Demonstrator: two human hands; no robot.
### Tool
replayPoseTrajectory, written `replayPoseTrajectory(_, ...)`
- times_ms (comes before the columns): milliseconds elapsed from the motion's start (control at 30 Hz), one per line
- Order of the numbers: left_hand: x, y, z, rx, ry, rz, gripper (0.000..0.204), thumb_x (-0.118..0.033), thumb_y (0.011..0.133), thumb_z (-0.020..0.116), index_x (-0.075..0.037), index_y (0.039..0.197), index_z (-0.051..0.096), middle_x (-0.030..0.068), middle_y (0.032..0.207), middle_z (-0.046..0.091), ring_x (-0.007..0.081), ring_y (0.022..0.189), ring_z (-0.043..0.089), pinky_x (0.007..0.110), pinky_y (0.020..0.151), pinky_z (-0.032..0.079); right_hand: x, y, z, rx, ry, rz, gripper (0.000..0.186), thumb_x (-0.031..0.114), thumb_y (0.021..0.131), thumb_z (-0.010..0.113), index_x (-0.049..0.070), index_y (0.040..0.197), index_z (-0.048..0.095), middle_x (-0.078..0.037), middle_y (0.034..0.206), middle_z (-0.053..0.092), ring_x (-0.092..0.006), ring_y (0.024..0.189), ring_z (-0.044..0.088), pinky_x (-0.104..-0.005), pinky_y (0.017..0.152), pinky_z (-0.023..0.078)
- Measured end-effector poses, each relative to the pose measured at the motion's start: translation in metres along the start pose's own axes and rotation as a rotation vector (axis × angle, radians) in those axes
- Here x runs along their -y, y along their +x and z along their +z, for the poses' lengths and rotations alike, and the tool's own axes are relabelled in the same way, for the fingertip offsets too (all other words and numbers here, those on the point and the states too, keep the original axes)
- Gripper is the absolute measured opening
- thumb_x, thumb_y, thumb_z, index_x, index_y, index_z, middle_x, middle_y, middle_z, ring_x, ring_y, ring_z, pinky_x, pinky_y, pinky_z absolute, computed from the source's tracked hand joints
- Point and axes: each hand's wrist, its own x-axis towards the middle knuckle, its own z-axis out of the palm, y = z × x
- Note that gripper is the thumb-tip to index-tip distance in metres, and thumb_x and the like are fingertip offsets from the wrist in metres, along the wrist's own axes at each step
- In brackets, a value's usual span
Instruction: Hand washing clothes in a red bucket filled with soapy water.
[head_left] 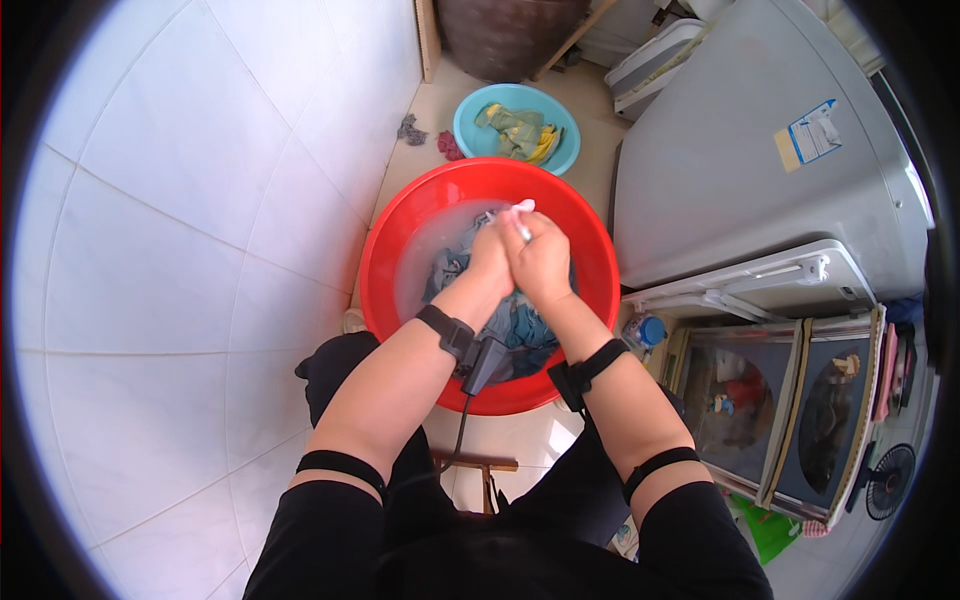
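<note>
Over the red basin (385,240), my left hand (488,262) and my right hand (543,258) are pressed together, fingers closed. A small white cloth (524,206) pokes out above them, and a bit of white shows between the palms; most of it is hidden by the fingers. Below my hands, blue-grey wet clothes (520,325) lie bunched in the cloudy water (418,262) of the basin. Both wrists carry black straps with small devices, and a cable hangs from the left one.
Beyond the red basin stands a light blue basin (470,135) with green and yellow cloths (518,133). Small grey (411,130) and dark red cloths (449,146) lie beside it. White tiled wall rises at left. A grey refrigerator (740,150), blue-capped jar (646,331) and glass-fronted cabinet (735,410) line the right.
</note>
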Motion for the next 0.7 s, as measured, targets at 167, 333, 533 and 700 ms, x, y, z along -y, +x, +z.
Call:
replayPoseTrajectory(167, 0.012, 0.004, 0.007, -0.042, 0.129, 0.007, 0.028, -0.029, 0.104, 0.056, -0.005, 0.105, 0.070, 0.0046, 0.101, 0.067, 0.0157, 0.093, 0.062, 0.032, 0.082, 0.049, -0.022, 0.011, 0.009, -0.043, 0.074, 0.238, 0.028, 0.030, 0.094, 0.068, 0.002, 0.094, 0.072, -0.021, 0.096, 0.069, -0.0380, 0.088, 0.068, -0.0450, 0.077, 0.053)
replayPoseTrajectory(333, 0.000, 0.018, -0.025, 0.051, -0.058, -0.038, 0.029, -0.035, 0.105, 0.053, -0.008, 0.099, 0.063, 0.0032, 0.089, 0.062, 0.0173, 0.082, 0.060, 0.033, 0.073, 0.050, 0.007, -0.007, 0.026, -0.110, 0.111, -0.108, 0.031, 0.030, 0.095, 0.066, 0.001, 0.087, 0.070, -0.021, 0.090, 0.070, -0.0410, 0.086, 0.066, -0.0454, 0.077, 0.053)
replayPoseTrajectory(533, -0.011, -0.015, 0.020, 0.037, 0.226, -0.123, 0.026, -0.032, 0.102, 0.059, -0.008, 0.109, 0.068, 0.0044, 0.100, 0.070, 0.0169, 0.089, 0.067, 0.036, 0.080, 0.054, -0.070, 0.020, 0.012, -0.124, 0.440, 0.476, 0.033, 0.026, 0.102, 0.058, 0.000, 0.086, 0.068, -0.014, 0.078, 0.070, -0.0257, 0.072, 0.068, -0.0375, 0.068, 0.051)
replayPoseTrajectory(700, -0.031, -0.017, 0.032, 0.229, 0.094, 0.023, 0.034, -0.038, 0.100, 0.065, -0.008, 0.115, 0.064, 0.0059, 0.110, 0.069, 0.0182, 0.098, 0.066, 0.038, 0.088, 0.056, -0.106, 0.044, -0.015, -0.145, 1.253, 0.729, 0.025, 0.020, 0.106, 0.047, 0.001, 0.113, 0.062, -0.013, 0.107, 0.069, -0.0263, 0.098, 0.067, -0.0432, 0.093, 0.055)
